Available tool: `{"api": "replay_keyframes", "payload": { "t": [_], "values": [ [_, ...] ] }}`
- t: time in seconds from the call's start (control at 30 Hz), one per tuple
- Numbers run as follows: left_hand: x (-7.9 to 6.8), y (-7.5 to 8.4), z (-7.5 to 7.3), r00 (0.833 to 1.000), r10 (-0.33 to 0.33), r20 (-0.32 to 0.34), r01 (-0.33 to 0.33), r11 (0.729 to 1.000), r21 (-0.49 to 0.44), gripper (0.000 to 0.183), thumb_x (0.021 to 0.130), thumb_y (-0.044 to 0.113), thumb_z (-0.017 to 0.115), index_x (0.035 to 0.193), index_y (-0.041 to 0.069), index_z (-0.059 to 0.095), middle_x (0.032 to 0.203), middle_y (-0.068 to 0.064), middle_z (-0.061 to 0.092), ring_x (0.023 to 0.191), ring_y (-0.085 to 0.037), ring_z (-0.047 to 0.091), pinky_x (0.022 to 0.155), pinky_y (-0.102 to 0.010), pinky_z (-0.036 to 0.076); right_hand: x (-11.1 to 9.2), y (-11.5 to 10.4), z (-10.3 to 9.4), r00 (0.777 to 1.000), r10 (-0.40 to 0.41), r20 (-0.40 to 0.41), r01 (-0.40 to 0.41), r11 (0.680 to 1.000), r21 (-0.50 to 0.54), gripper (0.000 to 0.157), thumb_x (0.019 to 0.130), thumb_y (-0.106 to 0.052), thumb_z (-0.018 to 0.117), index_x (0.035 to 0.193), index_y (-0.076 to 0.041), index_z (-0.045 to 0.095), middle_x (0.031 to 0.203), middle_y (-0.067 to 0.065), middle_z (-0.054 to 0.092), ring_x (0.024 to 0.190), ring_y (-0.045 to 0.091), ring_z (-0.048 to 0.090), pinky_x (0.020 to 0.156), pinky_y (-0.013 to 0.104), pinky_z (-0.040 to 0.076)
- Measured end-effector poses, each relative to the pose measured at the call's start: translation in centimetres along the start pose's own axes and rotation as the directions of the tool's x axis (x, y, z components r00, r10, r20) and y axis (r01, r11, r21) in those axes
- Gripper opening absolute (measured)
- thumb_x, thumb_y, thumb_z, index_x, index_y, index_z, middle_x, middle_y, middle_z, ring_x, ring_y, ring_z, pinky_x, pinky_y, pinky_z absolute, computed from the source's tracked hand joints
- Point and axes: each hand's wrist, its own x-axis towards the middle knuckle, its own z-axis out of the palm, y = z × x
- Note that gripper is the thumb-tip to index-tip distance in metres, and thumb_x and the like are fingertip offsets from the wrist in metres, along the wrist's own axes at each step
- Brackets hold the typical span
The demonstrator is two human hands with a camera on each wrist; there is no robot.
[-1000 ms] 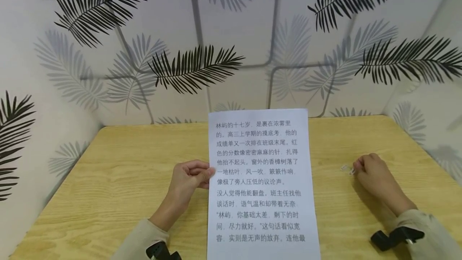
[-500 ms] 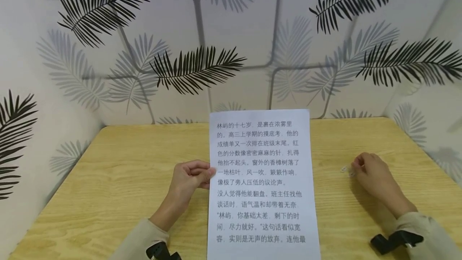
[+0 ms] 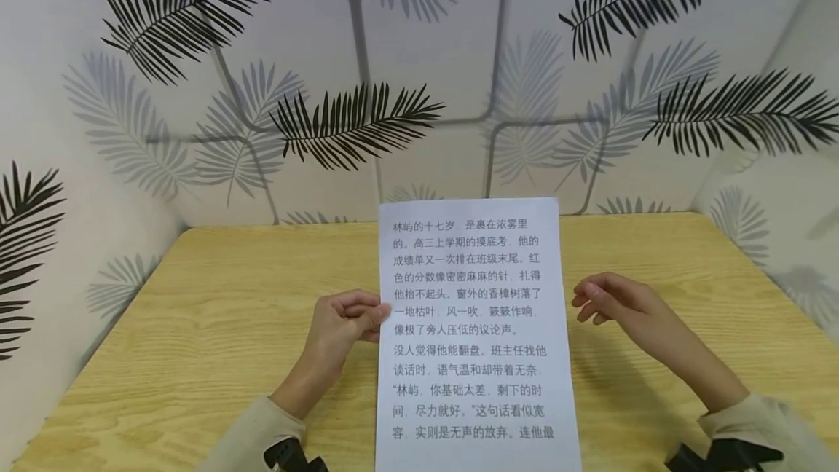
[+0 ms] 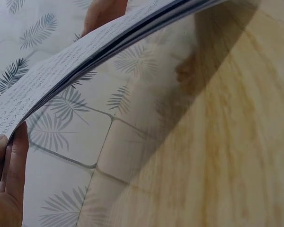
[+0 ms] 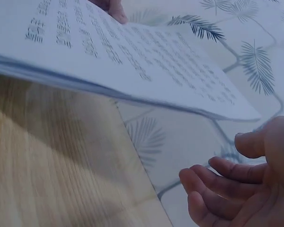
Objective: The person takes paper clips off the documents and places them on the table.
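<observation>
A stack of printed paper sheets is held up off the table in front of me, its several layers showing along the edge in both wrist views. My left hand pinches its left edge, thumb on the printed face and fingers behind, as the left wrist view also shows. My right hand hovers just right of the stack's right edge without touching it. In the right wrist view, its fingers are loosely bent, the thumb stands apart from them, and nothing is visible between.
The wooden table extends on both sides of the stack. A patterned wall with leaf prints rises behind its far edge. Dark wrist cameras sit on both sleeves.
My right hand has left the small white clip-like pieces on the table and moved left toward the stack, its fingers loosening. Those pieces no longer show. The left hand and stack stay put.
</observation>
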Motion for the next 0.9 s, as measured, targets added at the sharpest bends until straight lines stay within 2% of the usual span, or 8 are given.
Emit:
{"api": "replay_keyframes", "payload": {
  "t": [0.13, 0.23, 0.4, 0.6, 0.9],
  "values": [
    [0.0, 0.0, 0.1, 1.000, -0.004, -0.002, 0.004, 1.000, -0.005, 0.012, 0.085, -0.006, 0.069, 0.093, -0.014, 0.066, 0.077, -0.013, 0.071, 0.062, -0.017, 0.068, 0.058, -0.029, 0.060, -0.1, -0.8, 1.1, 0.994, -0.010, 0.109, -0.006, 0.989, 0.148, 0.028, 0.104, -0.007, 0.040, 0.119, 0.014, 0.052, 0.099, 0.004, 0.065, 0.083, 0.016, 0.068, 0.070, 0.028, 0.058],
    [0.0, 0.0, 0.1, 1.000, -0.007, -0.007, 0.007, 1.000, -0.005, 0.012, 0.085, -0.006, 0.069, 0.093, -0.014, 0.066, 0.076, -0.014, 0.071, 0.062, -0.017, 0.068, 0.058, -0.029, 0.060, -0.3, -1.3, 1.7, 0.989, -0.023, 0.148, -0.005, 0.982, 0.187, 0.026, 0.103, -0.006, 0.042, 0.118, 0.014, 0.051, 0.093, 0.006, 0.065, 0.076, 0.018, 0.066, 0.065, 0.030, 0.058],
    [0.0, -0.1, 0.1, 1.000, -0.005, -0.019, 0.005, 1.000, -0.007, 0.012, 0.085, -0.006, 0.068, 0.094, -0.014, 0.066, 0.078, -0.014, 0.071, 0.062, -0.018, 0.068, 0.058, -0.029, 0.060, -0.4, -1.7, 2.4, 0.983, -0.051, 0.177, 0.015, 0.980, 0.200, 0.016, 0.100, -0.002, 0.050, 0.112, 0.008, 0.050, 0.082, 0.008, 0.065, 0.063, 0.020, 0.059, 0.055, 0.031, 0.053],
    [0.1, -0.2, 0.3, 0.999, -0.036, -0.023, 0.035, 0.999, -0.037, 0.013, 0.088, -0.004, 0.066, 0.097, -0.014, 0.065, 0.079, -0.012, 0.072, 0.065, -0.016, 0.068, 0.058, -0.026, 0.059, -0.5, -1.4, 2.8, 0.974, -0.073, 0.214, 0.011, 0.960, 0.279, 0.011, 0.098, 0.002, 0.050, 0.107, 0.008, 0.046, 0.085, 0.011, 0.069, 0.058, 0.019, 0.056, 0.050, 0.032, 0.052],
    [0.0, -0.5, 0.4, 0.996, -0.084, 0.004, 0.084, 0.996, -0.044, 0.015, 0.089, -0.003, 0.066, 0.099, -0.013, 0.064, 0.079, -0.011, 0.071, 0.064, -0.016, 0.067, 0.057, -0.026, 0.059, -0.4, -0.5, 3.2, 0.980, 0.001, 0.198, -0.056, 0.961, 0.271, 0.013, 0.098, -0.001, 0.052, 0.105, 0.009, 0.046, 0.083, 0.009, 0.070, 0.056, 0.015, 0.055, 0.048, 0.030, 0.050]
  ]
}}
